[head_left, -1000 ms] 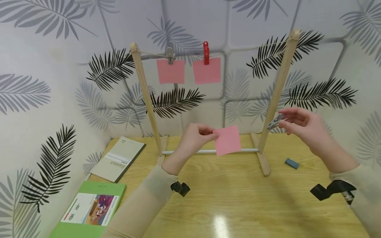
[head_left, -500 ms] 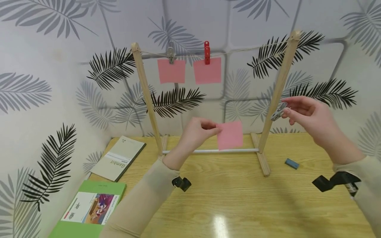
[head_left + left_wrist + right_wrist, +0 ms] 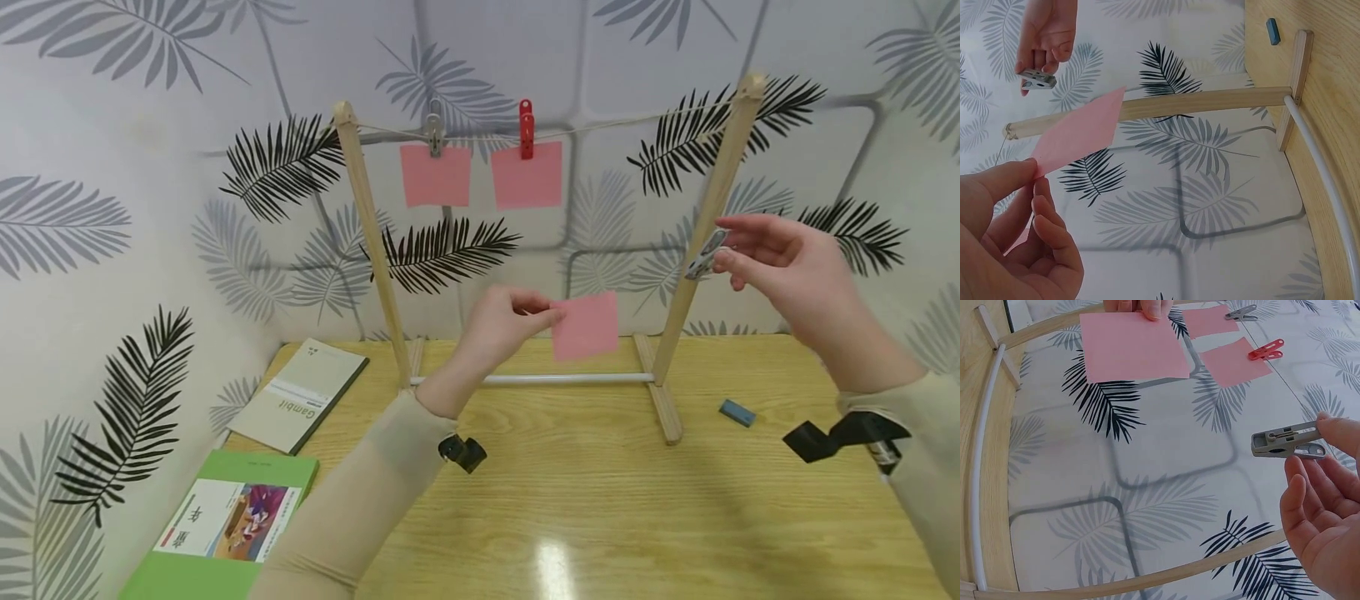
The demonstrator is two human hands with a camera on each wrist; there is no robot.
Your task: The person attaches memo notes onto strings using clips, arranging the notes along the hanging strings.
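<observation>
My left hand (image 3: 502, 329) pinches a pink paper square (image 3: 587, 327) by its left edge, between thumb and fingers. Off to the right, my right hand (image 3: 791, 271) holds a grey clothespin (image 3: 708, 255) between thumb and fingertips; its jaws look closed in the right wrist view. A string (image 3: 630, 122) runs between two wooden posts above both hands. From it hang two more pink squares, one (image 3: 437, 179) under a grey clothespin (image 3: 434, 133) and one (image 3: 528, 179) under a red clothespin (image 3: 527, 132).
The wooden posts (image 3: 375, 250) stand on feet joined by a white rod (image 3: 570, 379) low over the table (image 3: 570, 483). At left lie a grey notebook (image 3: 300, 396) and a green book (image 3: 225, 517). A small blue block (image 3: 738, 412) lies at right. A patterned wall stands behind.
Both hands have risen toward the string, the left carrying the paper up and slightly right, the right carrying the clothespin up. The hanging squares stay on the string.
</observation>
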